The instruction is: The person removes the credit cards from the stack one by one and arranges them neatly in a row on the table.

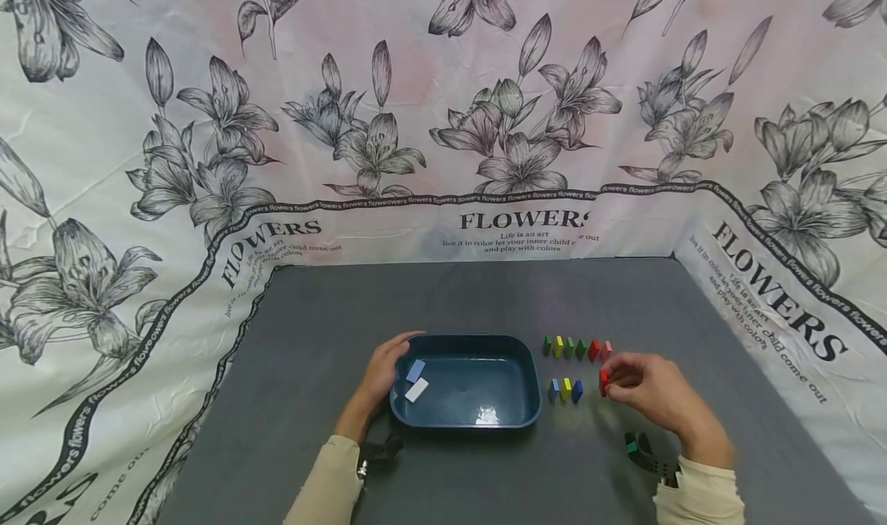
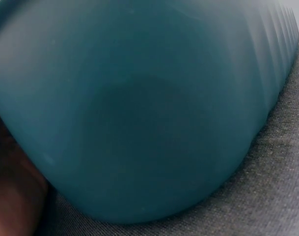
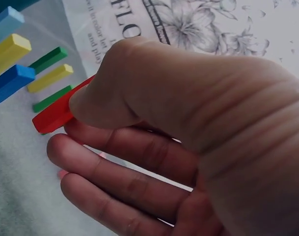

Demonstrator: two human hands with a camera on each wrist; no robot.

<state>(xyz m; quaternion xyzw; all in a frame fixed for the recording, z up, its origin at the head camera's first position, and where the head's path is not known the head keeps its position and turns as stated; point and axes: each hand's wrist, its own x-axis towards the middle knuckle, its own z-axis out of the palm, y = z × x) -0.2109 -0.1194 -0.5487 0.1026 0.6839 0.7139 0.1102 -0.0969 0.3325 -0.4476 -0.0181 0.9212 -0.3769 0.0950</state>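
My right hand (image 1: 647, 390) pinches a red domino block (image 3: 56, 114) between thumb and index finger, at the right end of the front row. The other fingers spread below it in the right wrist view. To its left stand a light blue block (image 1: 553, 390), a yellow block (image 1: 566, 389) and a blue block (image 1: 577, 391), all upright. My left hand (image 1: 379, 371) rests along the left side of a dark blue tray (image 1: 467, 425), fingers reaching round its back left corner. Inside the tray lie a light blue block (image 1: 415, 370) and a white block (image 1: 416, 390).
Behind the front row stands a row of upright blocks: several green ones (image 1: 570, 347), a yellow one (image 1: 558, 346), a red one (image 1: 594, 349) and a pink one (image 1: 606, 350). Flower-printed cloth (image 1: 520, 225) walls in the grey table (image 1: 333, 302) at the back and sides.
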